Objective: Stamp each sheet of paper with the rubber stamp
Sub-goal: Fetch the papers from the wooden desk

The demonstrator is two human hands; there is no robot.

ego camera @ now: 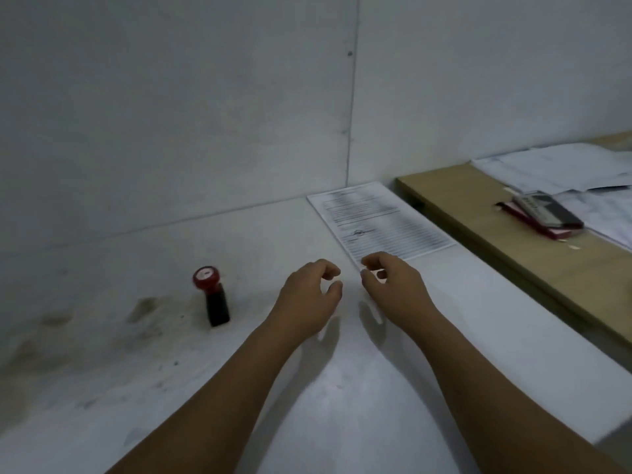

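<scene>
Plainly the stamp [212,295] is the easy piece. It is small and looks rigid and light, and it stands upright toward the left side of the bench [478,319], red head up on a dark body. It should take a firm grip round the dark body or the head. Being tall and narrow, it could tip if knocked sideways.

The sheet [379,220] is the fussy one. It lies flat in the far right corner of the bench, well apart from the stamp, and carries a dark round mark that may be an imprint. It looks thin, limp and likely to slide on the smooth top, so it is best lifted by a corner or pinned flat with spread fingers while the stamp comes down.

The left hand [311,292] hovers mid-bench, fingers loosely curled round nothing. The right hand [393,282] is at the sheet's near corner with its fingers curled. I cannot tell whether it pinches the paper.
</scene>
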